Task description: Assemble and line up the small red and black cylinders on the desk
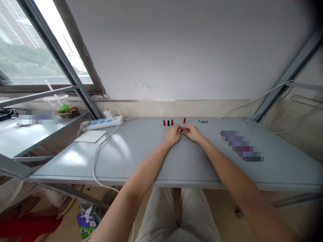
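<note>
Both my hands meet over the grey table, fingers pinched together. Between the fingertips of my left hand (pixel 173 133) and my right hand (pixel 192 132) is a small dark piece (pixel 180 129), mostly covered, so its exact kind is unclear. Just behind my left hand stand a red cylinder (pixel 164 122), a black cylinder (pixel 168 123) and a second red cylinder (pixel 172 122). Beyond my right hand is another red cylinder (pixel 184 120), slightly tilted. Farther right, several tiny dark grey pieces (pixel 204 122) lie in a row near the wall.
A white power strip (pixel 103 123) lies at the back left, its cable (pixel 95 158) running over the front edge. Near it is a flat white square (pixel 90 136). A blurred-out object (pixel 241 146) rests on the right side. Metal posts (pixel 285 72) flank the table (pixel 141 158).
</note>
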`<control>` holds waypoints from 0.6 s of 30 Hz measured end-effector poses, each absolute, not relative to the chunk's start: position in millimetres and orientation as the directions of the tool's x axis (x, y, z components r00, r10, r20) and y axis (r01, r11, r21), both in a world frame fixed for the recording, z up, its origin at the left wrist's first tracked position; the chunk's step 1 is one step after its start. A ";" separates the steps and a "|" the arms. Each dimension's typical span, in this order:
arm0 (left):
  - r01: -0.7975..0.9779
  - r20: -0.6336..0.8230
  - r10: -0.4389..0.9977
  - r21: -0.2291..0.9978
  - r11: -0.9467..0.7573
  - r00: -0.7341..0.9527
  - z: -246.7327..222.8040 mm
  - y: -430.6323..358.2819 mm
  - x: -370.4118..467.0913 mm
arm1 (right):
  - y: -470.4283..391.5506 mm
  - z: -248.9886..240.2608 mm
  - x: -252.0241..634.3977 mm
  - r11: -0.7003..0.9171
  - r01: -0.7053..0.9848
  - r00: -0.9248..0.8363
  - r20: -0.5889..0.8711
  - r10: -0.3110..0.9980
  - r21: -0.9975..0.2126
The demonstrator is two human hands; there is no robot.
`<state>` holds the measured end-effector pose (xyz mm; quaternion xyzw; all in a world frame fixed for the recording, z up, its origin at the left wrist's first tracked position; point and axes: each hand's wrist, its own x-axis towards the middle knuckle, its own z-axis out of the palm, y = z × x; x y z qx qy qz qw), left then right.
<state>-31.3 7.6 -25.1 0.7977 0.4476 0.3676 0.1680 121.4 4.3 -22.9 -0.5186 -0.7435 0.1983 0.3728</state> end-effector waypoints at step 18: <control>0.567 0.420 0.856 0.643 -0.515 0.301 -25.0 5.5 -31.2 | 18.3 -19.7 141.7 0.157 0.777 0.132 0.402 0.906 -0.610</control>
